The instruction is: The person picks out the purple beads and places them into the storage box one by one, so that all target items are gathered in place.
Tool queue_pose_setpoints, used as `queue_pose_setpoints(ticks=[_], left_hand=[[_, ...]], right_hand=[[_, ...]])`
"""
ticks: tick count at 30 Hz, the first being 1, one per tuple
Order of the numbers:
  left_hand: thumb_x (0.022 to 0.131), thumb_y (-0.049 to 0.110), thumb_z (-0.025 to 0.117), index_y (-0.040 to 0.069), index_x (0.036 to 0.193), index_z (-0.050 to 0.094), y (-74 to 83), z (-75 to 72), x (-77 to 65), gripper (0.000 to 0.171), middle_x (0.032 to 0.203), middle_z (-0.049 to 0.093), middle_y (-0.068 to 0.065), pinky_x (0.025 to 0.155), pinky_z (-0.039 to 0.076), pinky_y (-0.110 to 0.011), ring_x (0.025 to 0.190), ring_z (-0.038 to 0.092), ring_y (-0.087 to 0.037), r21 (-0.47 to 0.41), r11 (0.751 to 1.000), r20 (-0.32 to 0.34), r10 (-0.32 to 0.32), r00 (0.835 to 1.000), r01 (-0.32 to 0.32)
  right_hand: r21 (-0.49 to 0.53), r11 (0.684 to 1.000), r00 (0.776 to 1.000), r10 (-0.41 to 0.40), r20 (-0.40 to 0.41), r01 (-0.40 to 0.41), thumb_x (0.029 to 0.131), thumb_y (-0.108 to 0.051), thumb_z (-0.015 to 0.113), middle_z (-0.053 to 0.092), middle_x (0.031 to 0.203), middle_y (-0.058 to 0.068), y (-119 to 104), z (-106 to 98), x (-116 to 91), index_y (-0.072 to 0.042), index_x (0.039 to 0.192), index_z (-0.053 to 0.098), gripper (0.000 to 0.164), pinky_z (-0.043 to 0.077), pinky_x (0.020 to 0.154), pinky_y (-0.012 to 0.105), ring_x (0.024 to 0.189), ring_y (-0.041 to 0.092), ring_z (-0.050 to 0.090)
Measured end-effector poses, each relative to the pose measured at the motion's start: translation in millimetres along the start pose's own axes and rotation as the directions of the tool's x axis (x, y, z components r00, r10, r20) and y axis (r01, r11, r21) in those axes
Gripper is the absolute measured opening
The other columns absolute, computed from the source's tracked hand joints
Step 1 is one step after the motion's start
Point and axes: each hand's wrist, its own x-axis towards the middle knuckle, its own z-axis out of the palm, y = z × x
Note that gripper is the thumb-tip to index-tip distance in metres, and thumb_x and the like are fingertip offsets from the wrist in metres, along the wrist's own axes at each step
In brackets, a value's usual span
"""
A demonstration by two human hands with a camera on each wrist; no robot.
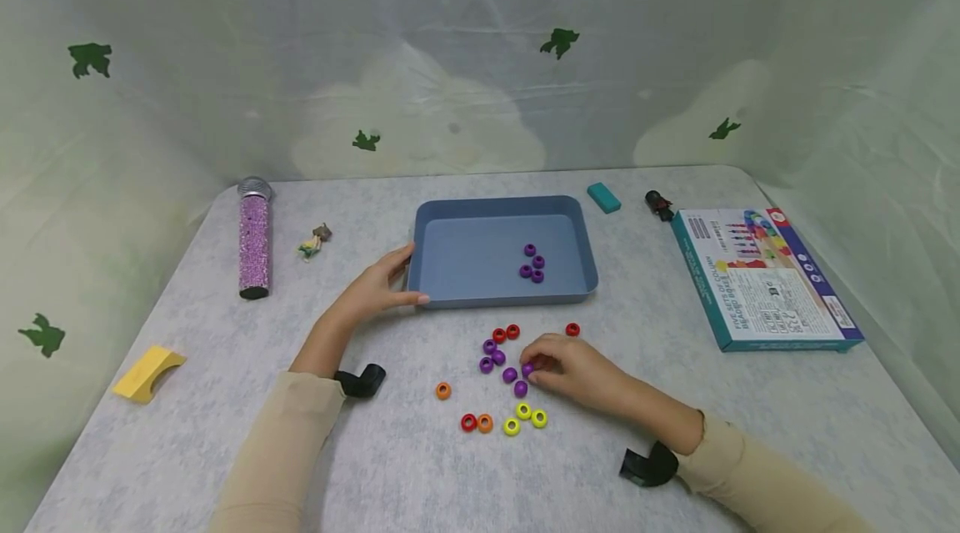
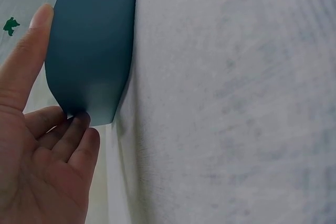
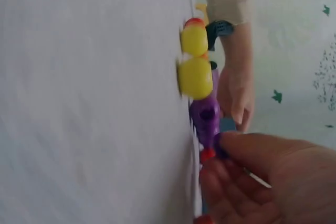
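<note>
While our right hand (image 1: 576,368) pinches a purple bead (image 1: 527,369) between thumb and fingers, it sits on the near side of the tray (image 1: 465,253), level with the tray's right half; whether that bead touches the desk (image 1: 405,466) we cannot tell. By the fingertips, nearer us than the tray, we have five loose purple beads (image 1: 498,358), with three yellow beads (image 1: 539,419) farther from the tray. Toward the tray's near wall we find three red beads (image 1: 572,329). Beyond them, inside the tray's right half, lie four purple beads (image 1: 538,262), so the relation we judge decisive is the tray lying straight ahead of the pinched bead, its long axis running across our reach. Our right hand is nearer the loose beads; our left hand (image 1: 369,291) holds the tray's near left corner, thumb along the near wall, fingers bent against the left end.
</note>
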Motion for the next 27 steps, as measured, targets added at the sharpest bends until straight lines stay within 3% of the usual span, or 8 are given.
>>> queue_pose_setpoints(ticks=[3, 9, 13, 21, 27], left_hand=[[0.061, 0.047, 0.065, 0.014, 0.134, 0.01, -1.3, 0.2, 0.7, 0.097, 0.136, 0.01, -0.004, 0.097, 0.024, -0.032, 0.121, 0.018, -0.02, 0.0, 1.0, 0.002, 0.005, 1.0, -0.005], [0.062, 0.046, 0.065, 0.015, 0.134, 0.01, -1.9, 0.7, 0.5, 0.097, 0.136, 0.011, -0.004, 0.097, 0.024, -0.031, 0.121, 0.018, -0.02, 0.001, 1.0, -0.004, 0.006, 1.0, -0.006], [0.062, 0.046, 0.065, 0.016, 0.134, 0.01, -1.1, 0.7, 0.4, 0.096, 0.136, 0.01, -0.004, 0.097, 0.024, -0.031, 0.121, 0.018, -0.02, 0.001, 1.0, -0.003, 0.005, 1.0, -0.005], [0.061, 0.048, 0.065, 0.015, 0.134, 0.01, -0.4, 0.4, 0.3, 0.097, 0.136, 0.01, -0.003, 0.097, 0.025, -0.031, 0.121, 0.018, -0.02, 0.006, 1.0, -0.003, 0.0, 1.0, 0.0], [0.061, 0.048, 0.065, 0.015, 0.134, 0.01, -0.2, 0.1, -0.5, 0.097, 0.136, 0.01, -0.003, 0.097, 0.025, -0.032, 0.121, 0.018, -0.021, 0.003, 1.0, -0.005, -0.003, 1.0, 0.003]], right_hand=[[0.044, 0.999, 0.999, 0.006, -0.052, -0.004, 0.077, -0.012, 0.059, 0.054, 0.087, -0.01, -5, -11, 5, -0.012, 0.095, 0.059, 0.018, 0.046, 0.064, 0.018, 0.075, 0.003, 0.05], [0.038, 0.998, 0.981, -0.043, -0.189, 0.051, 0.077, -0.009, 0.058, 0.054, 0.091, -0.005, 1, -40, 27, -0.007, 0.099, 0.057, 0.022, 0.047, 0.066, 0.021, 0.078, 0.006, 0.052], [0.021, 1.0, 0.969, 0.0, -0.249, 0.006, 0.078, -0.013, 0.057, 0.054, 0.094, -0.001, 17, -57, 49, -0.007, 0.101, 0.057, 0.024, 0.047, 0.07, 0.022, 0.082, 0.009, 0.052], [-0.012, 0.985, 0.957, 0.163, -0.238, -0.17, 0.079, -0.015, 0.056, 0.055, 0.096, -0.001, 50, -70, 86, -0.01, 0.101, 0.058, 0.023, 0.045, 0.073, 0.023, 0.085, 0.009, 0.051], [-0.052, 0.976, 0.963, 0.201, -0.182, -0.213, 0.079, -0.014, 0.056, 0.056, 0.094, 0.0, 55, -68, 103, -0.011, 0.099, 0.059, 0.021, 0.044, 0.074, 0.027, 0.086, 0.011, 0.051]])
